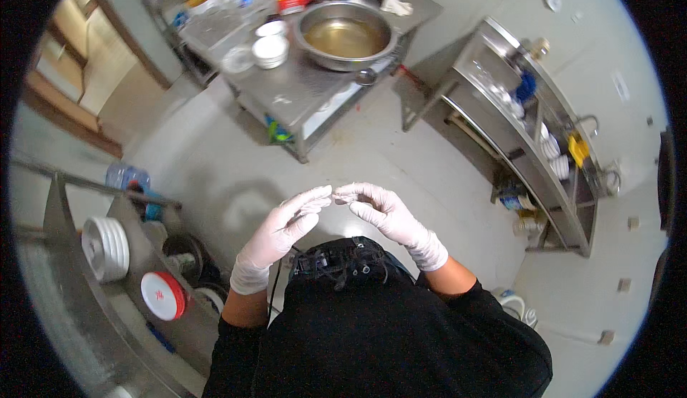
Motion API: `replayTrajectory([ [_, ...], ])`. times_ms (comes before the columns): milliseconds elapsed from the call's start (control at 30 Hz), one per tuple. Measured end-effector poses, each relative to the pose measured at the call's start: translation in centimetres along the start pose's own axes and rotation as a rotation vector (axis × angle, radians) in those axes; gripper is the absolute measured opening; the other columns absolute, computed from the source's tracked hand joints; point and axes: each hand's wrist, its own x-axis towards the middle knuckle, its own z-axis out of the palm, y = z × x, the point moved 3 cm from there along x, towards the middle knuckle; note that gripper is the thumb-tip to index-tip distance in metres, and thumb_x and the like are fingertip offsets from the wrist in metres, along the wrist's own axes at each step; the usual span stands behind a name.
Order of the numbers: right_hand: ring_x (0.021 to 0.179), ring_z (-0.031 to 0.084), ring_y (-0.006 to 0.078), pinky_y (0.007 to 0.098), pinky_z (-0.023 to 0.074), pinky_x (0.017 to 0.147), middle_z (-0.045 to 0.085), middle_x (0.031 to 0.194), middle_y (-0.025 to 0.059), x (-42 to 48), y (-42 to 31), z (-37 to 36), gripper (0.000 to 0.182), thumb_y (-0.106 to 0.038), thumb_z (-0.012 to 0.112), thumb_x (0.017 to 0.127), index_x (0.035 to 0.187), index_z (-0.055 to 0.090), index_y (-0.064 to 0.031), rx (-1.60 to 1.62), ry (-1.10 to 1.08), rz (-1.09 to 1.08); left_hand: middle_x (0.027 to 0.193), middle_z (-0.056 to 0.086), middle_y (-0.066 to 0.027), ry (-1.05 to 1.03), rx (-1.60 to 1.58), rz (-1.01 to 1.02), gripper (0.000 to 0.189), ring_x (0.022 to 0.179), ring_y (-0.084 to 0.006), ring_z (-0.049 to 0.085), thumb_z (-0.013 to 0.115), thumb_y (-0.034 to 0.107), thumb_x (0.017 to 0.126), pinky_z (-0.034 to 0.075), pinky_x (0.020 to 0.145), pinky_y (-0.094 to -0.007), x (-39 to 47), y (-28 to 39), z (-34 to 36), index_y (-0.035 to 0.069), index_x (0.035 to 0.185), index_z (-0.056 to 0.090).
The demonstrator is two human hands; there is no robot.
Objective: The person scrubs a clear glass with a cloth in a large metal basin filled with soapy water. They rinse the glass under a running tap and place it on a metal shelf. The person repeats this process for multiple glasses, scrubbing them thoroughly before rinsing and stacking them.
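Note:
Both hands wear thin white gloves and are raised in front of my waist. My left hand (290, 226) is empty, its thumb apart from the lightly curved fingers. My right hand (384, 210) mirrors it, also holding nothing. The fingertips of the two hands nearly meet; whether they touch, I cannot tell. Beyond them stands a stainless steel table (300, 97). On it rests a large metal basin (394, 35) of yellowish liquid, beside stacked white tubs (270, 51).
At right, a steel sink unit (536, 167) holds white dishes and a yellow cloth (578, 148). A metal shelf (129, 226) at left carries stacked white plates (107, 250) and a red-rimmed bowl or lid (161, 296). Grey floor (214, 167) lies between, with a doorway (91, 70) at upper left.

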Motion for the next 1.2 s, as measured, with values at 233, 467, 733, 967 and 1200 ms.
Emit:
replayTrajectory([
  [233, 0.105, 0.053, 0.0144, 0.0294, 0.0401, 0.093, 0.059, 0.112, 0.0084, -9.3, -0.3, -12.9, 0.032, -0.018, 0.055, 0.089, 0.117, 0.053, -0.0021, -0.023, 0.245, -0.001, 0.127, 0.049, -0.0158, -0.286, 0.079, -0.025, 0.042, 0.118, -0.0222, 0.047, 0.042, 0.007, 0.091, 0.034, 0.100, -0.0320, 11.9, -2.1, 11.0, -0.006, 0.131, 0.037],
  [467, 0.102, 0.054, 0.0137, 0.0285, 0.0411, 0.090, 0.060, 0.109, 0.0076, -14.5, 0.6, -22.6, 0.031, -0.016, 0.054, 0.089, 0.116, 0.054, -0.0028, 0.023, 0.501, -0.046, 0.129, 0.047, -0.0161, -0.514, 0.157, -0.180, 0.044, 0.117, -0.0226, 0.048, 0.040, 0.003, 0.087, 0.035, 0.100, -0.0322, 22.7, -2.6, 17.8, -0.006, 0.130, 0.039],
  [733, 0.100, 0.054, 0.0127, 0.0271, 0.0420, 0.088, 0.061, 0.108, 0.0066, -15.0, -0.3, -35.0, 0.029, -0.017, 0.053, 0.090, 0.116, 0.055, -0.0032, -0.003, 0.729, -0.047, 0.125, 0.050, -0.0125, -0.702, 0.078, -0.150, 0.042, 0.115, -0.0183, 0.049, 0.046, 0.012, 0.090, 0.036, 0.097, -0.0292, 38.5, -4.7, 22.5, -0.001, 0.130, 0.042],
  [967, 0.100, 0.054, 0.0126, 0.0276, 0.0414, 0.091, 0.060, 0.109, 0.0063, -14.2, -1.8, -44.4, 0.029, -0.016, 0.053, 0.090, 0.116, 0.055, -0.0030, 0.078, 0.901, -0.035, 0.123, 0.052, -0.0129, -0.911, 0.215, -0.153, 0.042, 0.114, -0.0184, 0.050, 0.047, 0.014, 0.090, 0.036, 0.097, -0.0280, 51.8, -4.9, 28.2, -0.001, 0.129, 0.043],
  [1200, 0.101, 0.054, 0.0128, 0.0275, 0.0413, 0.091, 0.060, 0.107, 0.0058, -13.7, -0.5, -55.7, 0.027, -0.014, 0.052, 0.091, 0.116, 0.055, -0.0022, 0.116, 0.918, -0.045, 0.124, 0.052, -0.0122, -0.944, 0.159, -0.190, 0.042, 0.114, -0.0177, 0.049, 0.049, 0.018, 0.091, 0.035, 0.098, -0.0290, 62.9, -7.8, 32.6, -0.001, 0.128, 0.044],
])
